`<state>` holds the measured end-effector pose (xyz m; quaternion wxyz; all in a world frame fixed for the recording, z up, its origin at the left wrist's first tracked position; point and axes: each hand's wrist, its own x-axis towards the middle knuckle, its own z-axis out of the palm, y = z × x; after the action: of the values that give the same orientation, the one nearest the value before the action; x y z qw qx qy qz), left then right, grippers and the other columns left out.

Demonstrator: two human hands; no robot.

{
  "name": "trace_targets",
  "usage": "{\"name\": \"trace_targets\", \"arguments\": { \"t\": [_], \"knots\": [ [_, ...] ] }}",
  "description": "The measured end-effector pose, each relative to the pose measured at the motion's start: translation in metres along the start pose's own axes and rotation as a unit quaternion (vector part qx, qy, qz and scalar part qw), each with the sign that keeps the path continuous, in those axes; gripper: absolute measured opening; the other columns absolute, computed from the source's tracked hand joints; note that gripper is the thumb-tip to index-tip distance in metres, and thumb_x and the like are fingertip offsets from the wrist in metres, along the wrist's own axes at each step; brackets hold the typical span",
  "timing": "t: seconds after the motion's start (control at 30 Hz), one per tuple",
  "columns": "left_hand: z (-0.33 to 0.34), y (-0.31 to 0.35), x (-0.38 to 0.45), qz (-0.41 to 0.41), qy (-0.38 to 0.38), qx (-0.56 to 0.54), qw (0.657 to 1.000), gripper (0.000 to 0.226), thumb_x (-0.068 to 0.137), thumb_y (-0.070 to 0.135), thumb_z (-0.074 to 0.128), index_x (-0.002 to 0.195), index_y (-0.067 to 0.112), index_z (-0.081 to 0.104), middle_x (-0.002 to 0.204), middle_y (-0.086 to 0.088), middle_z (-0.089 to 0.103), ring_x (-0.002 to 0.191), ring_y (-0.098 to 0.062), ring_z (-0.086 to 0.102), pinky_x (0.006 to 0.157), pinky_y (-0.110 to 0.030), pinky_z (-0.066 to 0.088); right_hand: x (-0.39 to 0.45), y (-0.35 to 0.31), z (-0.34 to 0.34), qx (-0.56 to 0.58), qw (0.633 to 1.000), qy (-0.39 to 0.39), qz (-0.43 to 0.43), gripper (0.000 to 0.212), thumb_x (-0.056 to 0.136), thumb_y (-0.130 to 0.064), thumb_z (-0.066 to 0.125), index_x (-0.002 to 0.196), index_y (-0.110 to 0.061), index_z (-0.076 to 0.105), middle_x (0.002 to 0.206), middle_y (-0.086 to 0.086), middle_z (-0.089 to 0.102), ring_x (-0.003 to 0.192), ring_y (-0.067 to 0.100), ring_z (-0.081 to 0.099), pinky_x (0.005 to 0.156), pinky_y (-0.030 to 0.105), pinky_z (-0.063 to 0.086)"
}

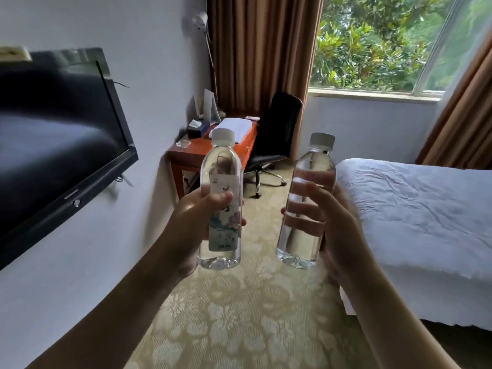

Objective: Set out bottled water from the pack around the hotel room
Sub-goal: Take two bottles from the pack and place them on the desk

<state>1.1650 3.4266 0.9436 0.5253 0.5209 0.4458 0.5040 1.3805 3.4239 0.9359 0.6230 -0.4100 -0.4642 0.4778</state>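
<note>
I hold two clear water bottles upright in front of me, both with white caps. My left hand [186, 222] grips the left bottle [222, 166], whose flowered label faces me. The right bottle [312, 166] is wrapped by my right hand [338, 222] from behind, so the fingers show through the water. The bottles stand apart, about a hand's width between them. The pack itself is out of sight.
Ahead stands an orange wooden desk [194, 155] with a tissue box [197, 127], a folded white towel [235, 126] and a glass dish, a black office chair [277, 134] beside it. A wall television [61, 134] hangs left; a white bed [415, 209] lies right. Patterned carpet [253, 315] runs between them.
</note>
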Motion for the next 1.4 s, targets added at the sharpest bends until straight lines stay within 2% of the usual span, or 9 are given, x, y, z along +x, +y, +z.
{"name": "trace_targets", "arguments": {
  "t": [0.27, 0.67, 0.83, 0.93, 1.0, 1.1, 1.2, 1.3, 1.4],
  "knots": [
    [-0.007, -0.031, 0.191, -0.01, 0.034, -0.05, 0.998, 0.07, 0.063, 0.045, 0.07, 0.119, 0.004, 0.06, 0.089, -0.012, 0.072, 0.076, -0.025, 0.071, 0.063, -0.036, 0.058, 0.199, 0.055, -0.009, 0.0, 0.998, -0.06, 0.009, 0.049, 0.082, -0.026, 0.063, 0.128, -0.009, 0.054, 0.094, -0.001, 0.075, 0.077, 0.02, 0.072, 0.065, 0.035, 0.058],
    [-0.003, -0.05, 0.516, -0.014, 0.033, -0.066, 0.997, 0.061, 0.064, 0.045, 0.071, 0.114, 0.012, 0.061, 0.092, -0.012, 0.071, 0.081, -0.028, 0.07, 0.071, -0.042, 0.055, 0.513, 0.103, -0.026, 0.015, 0.999, -0.04, 0.025, 0.05, 0.08, -0.027, 0.067, 0.126, -0.012, 0.056, 0.091, -0.004, 0.074, 0.078, 0.019, 0.071, 0.066, 0.036, 0.057],
    [0.007, -0.061, 0.622, -0.022, 0.04, -0.039, 0.998, 0.073, 0.06, 0.048, 0.072, 0.121, 0.009, 0.059, 0.096, -0.013, 0.07, 0.086, -0.028, 0.069, 0.073, -0.041, 0.055, 0.624, 0.126, -0.041, 0.043, 0.998, -0.047, 0.023, 0.044, 0.083, -0.021, 0.065, 0.125, -0.013, 0.056, 0.091, -0.005, 0.074, 0.077, 0.017, 0.072, 0.065, 0.034, 0.057],
    [0.017, -0.069, 0.684, 0.003, 0.072, -0.039, 0.997, 0.056, 0.069, 0.034, 0.071, 0.118, 0.008, 0.059, 0.092, -0.013, 0.071, 0.081, -0.028, 0.069, 0.07, -0.044, 0.058, 0.693, 0.144, -0.047, 0.04, 0.996, -0.078, 0.028, 0.04, 0.086, -0.018, 0.065, 0.125, -0.013, 0.056, 0.095, -0.003, 0.073, 0.081, 0.019, 0.073, 0.068, 0.035, 0.058],
    [0.025, -0.072, 0.728, 0.016, 0.093, -0.037, 0.995, 0.048, 0.073, 0.028, 0.066, 0.115, 0.007, 0.059, 0.09, -0.013, 0.071, 0.078, -0.025, 0.071, 0.067, -0.039, 0.058, 0.742, 0.155, -0.051, 0.044, 0.994, -0.09, 0.032, 0.04, 0.083, -0.021, 0.068, 0.121, -0.015, 0.059, 0.099, 0.002, 0.071, 0.084, 0.021, 0.072, 0.069, 0.037, 0.058],
    [0.036, -0.079, 0.791, 0.019, 0.113, -0.013, 0.993, 0.044, 0.074, 0.029, 0.063, 0.111, 0.006, 0.061, 0.086, -0.014, 0.071, 0.075, -0.021, 0.071, 0.062, -0.029, 0.057, 0.818, 0.17, -0.053, 0.022, 0.991, -0.123, 0.039, 0.04, 0.081, -0.025, 0.069, 0.12, -0.02, 0.059, 0.105, 0.007, 0.071, 0.092, 0.026, 0.073, 0.074, 0.043, 0.062],
    [0.042, -0.084, 0.849, 0.029, 0.131, 0.006, 0.991, 0.044, 0.073, 0.034, 0.065, 0.11, 0.009, 0.063, 0.086, -0.008, 0.073, 0.077, -0.02, 0.072, 0.064, -0.026, 0.057, 0.889, 0.184, -0.048, 0.025, 0.986, -0.154, 0.051, 0.05, 0.079, -0.028, 0.07, 0.125, -0.018, 0.055, 0.109, 0.008, 0.07, 0.093, 0.022, 0.073, 0.075, 0.043, 0.062],
    [0.035, -0.091, 0.892, 0.039, 0.153, -0.013, 0.987, 0.048, 0.066, 0.035, 0.072, 0.107, 0.01, 0.064, 0.09, -0.01, 0.071, 0.081, -0.023, 0.07, 0.068, -0.029, 0.057, 0.945, 0.198, -0.036, 0.029, 0.979, -0.188, 0.067, 0.054, 0.079, -0.029, 0.07, 0.129, -0.015, 0.055, 0.11, 0.011, 0.066, 0.088, 0.018, 0.073, 0.071, 0.037, 0.06],
    [0.013, -0.102, 0.938, 0.049, 0.181, -0.018, 0.982, 0.046, 0.067, 0.029, 0.074, 0.108, 0.012, 0.064, 0.097, -0.02, 0.066, 0.089, -0.029, 0.066, 0.078, -0.041, 0.056, 1.001, 0.223, -0.018, 0.006, 0.97, -0.233, 0.073, 0.054, 0.079, -0.029, 0.072, 0.13, -0.018, 0.055, 0.11, 0.008, 0.067, 0.094, 0.022, 0.073, 0.075, 0.038, 0.06]
  ]
}}
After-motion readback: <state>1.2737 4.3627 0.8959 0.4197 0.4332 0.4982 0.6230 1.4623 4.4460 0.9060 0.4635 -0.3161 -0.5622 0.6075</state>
